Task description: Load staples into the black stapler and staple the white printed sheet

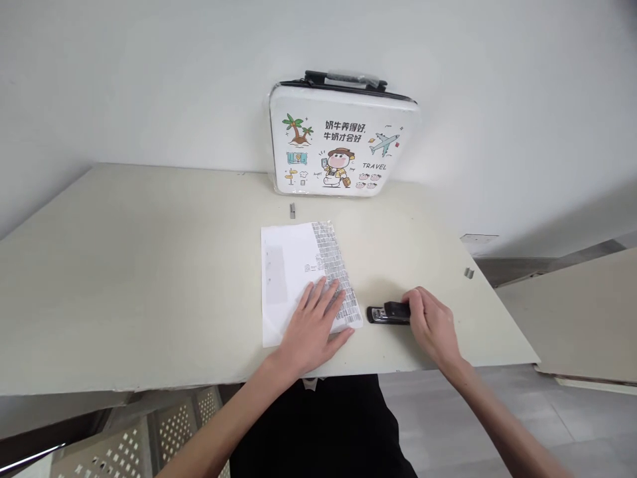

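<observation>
Nearest to me, the left hand (312, 328) lay flat and open on the folded paper (293, 279), pressing it onto the table (124, 279). Just beside the paper, the right hand (432, 324) was grasping the black stapler (385, 313). A white case (343, 143) stood behind, against the wall.

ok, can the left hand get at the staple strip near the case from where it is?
Probably yes. The left hand lies flat on the paper, and the staple strip sits just past the paper's far edge, with bare table between and nothing in the way.

Matt paper sheet (288, 279); glossy black plastic stapler (388, 313).
</observation>
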The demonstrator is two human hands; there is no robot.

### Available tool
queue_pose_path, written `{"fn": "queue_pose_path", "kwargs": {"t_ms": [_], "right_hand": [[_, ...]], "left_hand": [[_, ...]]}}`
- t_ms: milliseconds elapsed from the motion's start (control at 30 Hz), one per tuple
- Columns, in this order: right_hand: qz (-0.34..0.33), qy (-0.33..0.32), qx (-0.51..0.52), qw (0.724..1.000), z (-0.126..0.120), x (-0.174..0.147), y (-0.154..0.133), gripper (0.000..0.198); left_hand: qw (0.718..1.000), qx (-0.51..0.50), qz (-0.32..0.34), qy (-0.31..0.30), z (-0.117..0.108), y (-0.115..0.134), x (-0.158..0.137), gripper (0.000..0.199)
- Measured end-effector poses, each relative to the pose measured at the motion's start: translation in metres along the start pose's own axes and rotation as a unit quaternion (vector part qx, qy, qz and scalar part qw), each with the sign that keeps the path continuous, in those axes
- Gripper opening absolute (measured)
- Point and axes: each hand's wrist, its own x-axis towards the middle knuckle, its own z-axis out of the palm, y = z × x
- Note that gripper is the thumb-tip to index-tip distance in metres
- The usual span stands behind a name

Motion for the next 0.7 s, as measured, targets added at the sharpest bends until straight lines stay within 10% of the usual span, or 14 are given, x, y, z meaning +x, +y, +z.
{"fn": "queue_pose_path", "kwargs": {"t_ms": [433,700], "right_hand": [[0.015,-0.019,0.181,0.983,-0.013,-0.02,0.051,0.034],[0.019,-0.089,0.236,0.967,-0.02,-0.01,0.046,0.025]], "left_hand": [[0.993,0.095,-0.072,-0.024,-0.064,-0.08,-0.065,0.078],[0.991,0.131,0.012,-0.03,-0.061,-0.064,-0.055,0.087]]}}
